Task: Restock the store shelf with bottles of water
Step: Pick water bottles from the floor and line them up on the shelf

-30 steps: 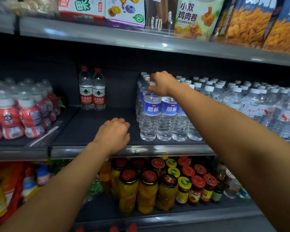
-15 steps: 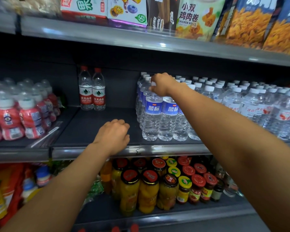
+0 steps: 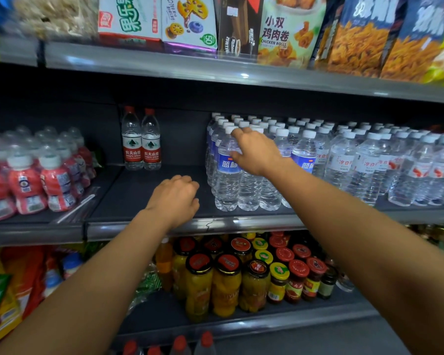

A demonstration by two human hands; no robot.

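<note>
Clear water bottles with blue labels (image 3: 226, 180) stand in rows on the middle shelf (image 3: 144, 193), white caps up. My right hand (image 3: 256, 152) hovers in front of the necks of the front bottles. Its fingers are spread, with the forefinger near the front left bottle's cap and the thumb by that bottle's label. It holds nothing. My left hand (image 3: 174, 198) rests on the dark shelf near its front edge, left of the bottles, fingers curled under and empty.
Two red-label water bottles (image 3: 141, 147) stand at the back of the bare shelf stretch. More water bottles with white labels (image 3: 369, 165) fill the right. Red drink packs (image 3: 23, 185) sit left, snack bags (image 3: 280, 29) above, jars (image 3: 226, 283) below.
My right hand has come off the bottle caps it was gripping and dropped lower and toward me, with its fingers now spread. The left hand has stayed put.
</note>
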